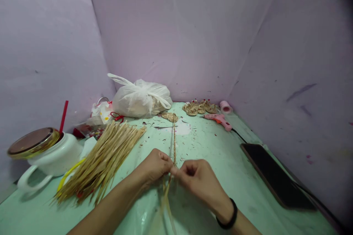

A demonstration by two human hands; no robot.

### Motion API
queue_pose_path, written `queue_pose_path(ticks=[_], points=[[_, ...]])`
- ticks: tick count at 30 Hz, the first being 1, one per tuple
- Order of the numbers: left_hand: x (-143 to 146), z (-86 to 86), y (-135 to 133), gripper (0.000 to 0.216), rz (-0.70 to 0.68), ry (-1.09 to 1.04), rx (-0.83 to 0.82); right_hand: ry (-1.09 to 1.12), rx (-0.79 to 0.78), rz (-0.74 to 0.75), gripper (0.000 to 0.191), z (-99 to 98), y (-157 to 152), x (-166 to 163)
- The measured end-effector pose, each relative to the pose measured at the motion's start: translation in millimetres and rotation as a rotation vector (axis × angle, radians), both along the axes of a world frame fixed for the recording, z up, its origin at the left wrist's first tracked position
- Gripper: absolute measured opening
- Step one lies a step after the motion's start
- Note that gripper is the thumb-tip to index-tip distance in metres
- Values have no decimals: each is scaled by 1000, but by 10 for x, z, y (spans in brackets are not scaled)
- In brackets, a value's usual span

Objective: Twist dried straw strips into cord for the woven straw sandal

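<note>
A thin braided straw cord (174, 138) runs toward me from a flat coiled straw piece (170, 117) lying on the table. My left hand (157, 163) pinches the near end of this braid from the left. On the other side, my right hand (197, 176), with a black band at its wrist, pinches at the same spot, thumb and forefinger together. Both sets of fingertips meet or nearly meet there. Loose pale straw strands (166, 202) hang from below the fingers toward the near edge. Exactly which strand each hand grips is hidden by the fingers.
Left lie a bundle of dry straw (102, 158) and a white mug (59, 154) with a lid (33, 142) on top. Behind are a tied plastic bag (140, 99) and several coiled straw pieces (197, 108). Right are a pink glue gun (219, 120), a pink roll (226, 107) and a phone (275, 176).
</note>
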State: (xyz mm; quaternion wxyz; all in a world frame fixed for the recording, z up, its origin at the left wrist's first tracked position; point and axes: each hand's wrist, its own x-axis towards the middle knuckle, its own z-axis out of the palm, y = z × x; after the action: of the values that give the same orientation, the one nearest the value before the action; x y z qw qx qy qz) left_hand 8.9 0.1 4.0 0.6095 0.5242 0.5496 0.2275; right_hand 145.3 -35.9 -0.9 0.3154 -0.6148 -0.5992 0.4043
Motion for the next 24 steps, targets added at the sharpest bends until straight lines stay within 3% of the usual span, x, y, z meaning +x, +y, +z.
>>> queue_pose_path(ticks=[3, 7, 12, 19, 24], points=[[-22, 16, 9, 9, -32, -6, -48, 239, -22, -119, 23, -16, 83, 13], [-29, -22, 14, 8, -79, -69, -40, 536, -320, -47, 15, -109, 122, -74], [-64, -75, 51, 5, -131, 19, 34, 408, -265, -65, 16, -172, 129, -107], [-99, 85, -42, 17, -212, 364, 196, 409, -290, -82, 12, -151, 132, -102], [138, 103, -404, 25, -207, 781, 540, 529, -241, -137, 9, -211, 104, -146]])
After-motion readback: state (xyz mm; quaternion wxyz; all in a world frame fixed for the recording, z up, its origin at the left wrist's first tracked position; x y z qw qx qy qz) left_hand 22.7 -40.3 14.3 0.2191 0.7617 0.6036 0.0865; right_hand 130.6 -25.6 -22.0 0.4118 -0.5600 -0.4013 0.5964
